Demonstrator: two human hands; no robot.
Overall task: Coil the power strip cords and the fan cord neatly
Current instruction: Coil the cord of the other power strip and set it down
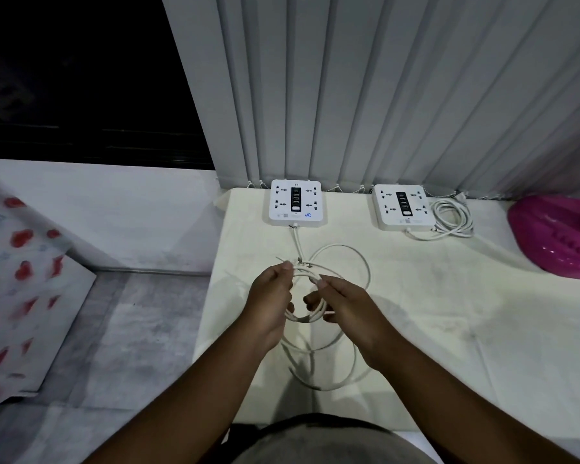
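Observation:
Two white square power strips lie on a cream cloth [449,313] by the blinds. The left strip [297,203] trails a white cord [345,252] toward me, part looped and part loose on the cloth. My left hand [272,303] grips a small bundle of its loops. My right hand [345,304] pinches the same cord bundle from the other side. The right strip [405,206] has its cord [454,218] lying in a coil beside it. A glossy pink object [556,236], perhaps the fan's base, sits at the right edge.
Grey vertical blinds [382,95] hang behind the strips. A white sheet with red hearts [17,289] lies on the floor at left. Grey floor [131,329] borders the cloth's left edge. A dark window fills the upper left.

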